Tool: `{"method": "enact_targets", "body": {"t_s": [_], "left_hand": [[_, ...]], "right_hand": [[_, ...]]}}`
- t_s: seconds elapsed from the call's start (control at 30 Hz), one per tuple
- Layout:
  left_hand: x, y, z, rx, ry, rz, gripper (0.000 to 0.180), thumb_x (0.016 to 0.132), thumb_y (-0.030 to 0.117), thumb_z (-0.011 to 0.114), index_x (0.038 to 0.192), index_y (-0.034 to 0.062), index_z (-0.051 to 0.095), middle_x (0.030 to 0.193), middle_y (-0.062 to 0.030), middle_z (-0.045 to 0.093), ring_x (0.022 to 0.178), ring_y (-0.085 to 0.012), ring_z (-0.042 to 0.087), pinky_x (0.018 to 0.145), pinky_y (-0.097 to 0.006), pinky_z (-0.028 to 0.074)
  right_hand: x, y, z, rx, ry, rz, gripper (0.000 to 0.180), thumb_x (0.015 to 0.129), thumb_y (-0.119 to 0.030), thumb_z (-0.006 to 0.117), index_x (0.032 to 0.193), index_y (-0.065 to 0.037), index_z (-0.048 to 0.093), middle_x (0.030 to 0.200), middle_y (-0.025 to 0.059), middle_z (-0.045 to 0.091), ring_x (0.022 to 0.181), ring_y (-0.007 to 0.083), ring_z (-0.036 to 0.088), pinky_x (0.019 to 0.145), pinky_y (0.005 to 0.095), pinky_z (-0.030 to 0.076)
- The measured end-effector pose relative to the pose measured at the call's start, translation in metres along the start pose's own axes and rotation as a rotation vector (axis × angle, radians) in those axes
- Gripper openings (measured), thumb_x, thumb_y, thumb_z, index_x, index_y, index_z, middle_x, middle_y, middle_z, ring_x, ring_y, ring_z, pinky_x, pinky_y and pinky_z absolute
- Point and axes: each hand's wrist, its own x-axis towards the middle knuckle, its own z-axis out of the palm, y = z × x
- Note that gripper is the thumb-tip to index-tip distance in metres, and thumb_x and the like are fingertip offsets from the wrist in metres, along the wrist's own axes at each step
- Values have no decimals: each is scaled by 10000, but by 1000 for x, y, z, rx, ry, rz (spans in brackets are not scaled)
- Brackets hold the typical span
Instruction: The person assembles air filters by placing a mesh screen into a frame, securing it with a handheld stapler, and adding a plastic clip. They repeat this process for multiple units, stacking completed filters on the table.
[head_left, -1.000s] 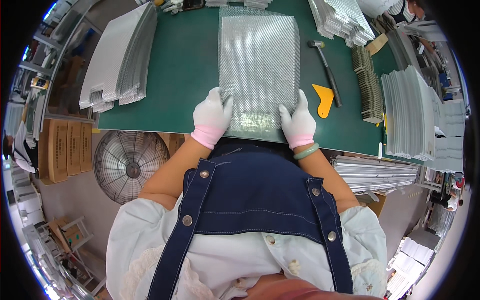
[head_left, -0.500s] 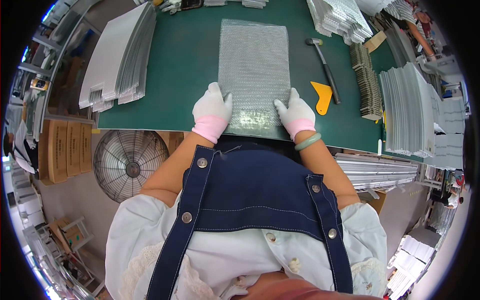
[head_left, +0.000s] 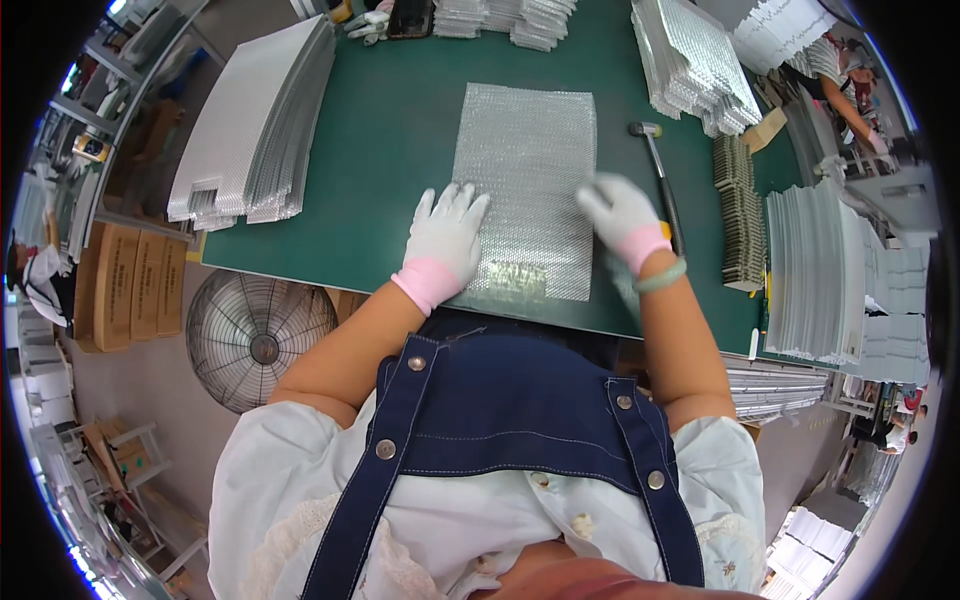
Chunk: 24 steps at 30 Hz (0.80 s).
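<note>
A shiny bubble-wrap sheet (head_left: 525, 185) lies flat in the middle of the green counter (head_left: 390, 110). The left hand (head_left: 445, 235) presses on its left edge, fingers spread wide. The right hand (head_left: 620, 212) rests at its right edge, fingers open, beside a hammer (head_left: 660, 180).
</note>
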Motion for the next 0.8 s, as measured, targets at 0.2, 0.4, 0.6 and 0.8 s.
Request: {"method": "enact_targets", "body": {"t_s": [0.2, 0.4, 0.6, 0.8], "left_hand": [[7, 4, -12, -23, -25, 12, 548, 806, 113, 549, 1346, 35, 502, 1394, -194, 499, 1332, -360, 428, 1133, -514, 275], [8, 3, -12, -46, -47, -4, 523, 828, 119, 551, 1341, 30, 502, 1391, -201, 497, 1321, -368, 440, 1131, -526, 272], [9, 3, -12, -70, -27, -21, 504, 819, 100, 559, 1316, 23, 526, 1361, -203, 520, 1304, -368, 451, 1122, -522, 288], [12, 0, -11, -70, -53, -8, 489, 828, 106, 555, 1309, 22, 529, 1356, -204, 523, 1295, -374, 461, 1120, -516, 300]], "right_hand": [[111, 21, 17, -78, 511, 220, 510, 862, -405, 649, 1192, -15, 643, 1253, 184, 610, 1179, 342, 564, 1018, 442, 425], [100, 6, 32, -472, 960, -87, 434, 748, -321, 760, 1062, -49, 636, 1215, 121, 609, 1127, 319, 550, 957, 475, 416], [105, 8, 30, -328, 491, -41, 614, 837, -403, 672, 1302, -29, 524, 1367, 142, 523, 1276, 291, 473, 1051, 517, 334], [117, 13, 44, -454, 299, 38, 782, 909, -587, 505, 1467, -51, 388, 1516, 134, 409, 1423, 252, 348, 1186, 554, 151]]}}
